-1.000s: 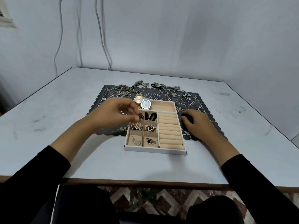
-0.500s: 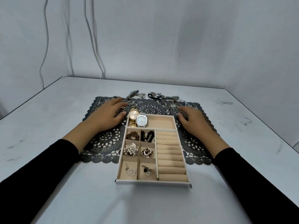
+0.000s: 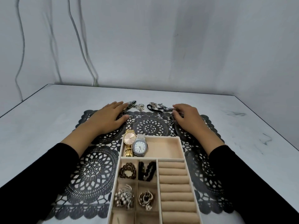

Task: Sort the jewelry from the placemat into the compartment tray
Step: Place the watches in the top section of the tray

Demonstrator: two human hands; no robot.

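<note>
Along the far edge of the placemat (image 3: 150,126) lies loose jewelry (image 3: 155,107). Over its left pieces the left grip (image 3: 107,118) rests flat, fingers straight. The right grip (image 3: 187,116) bends its fingers onto the right pieces; I cannot tell whether it pinches any. Nearer, the tray (image 3: 182,147) holds watches (image 3: 140,146), bracelets (image 3: 127,172) and brooches (image 3: 124,198).

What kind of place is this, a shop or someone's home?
Probably a plain room, not a shop: bare grey wall, loose cables, one white table with a lace placemat.
</note>
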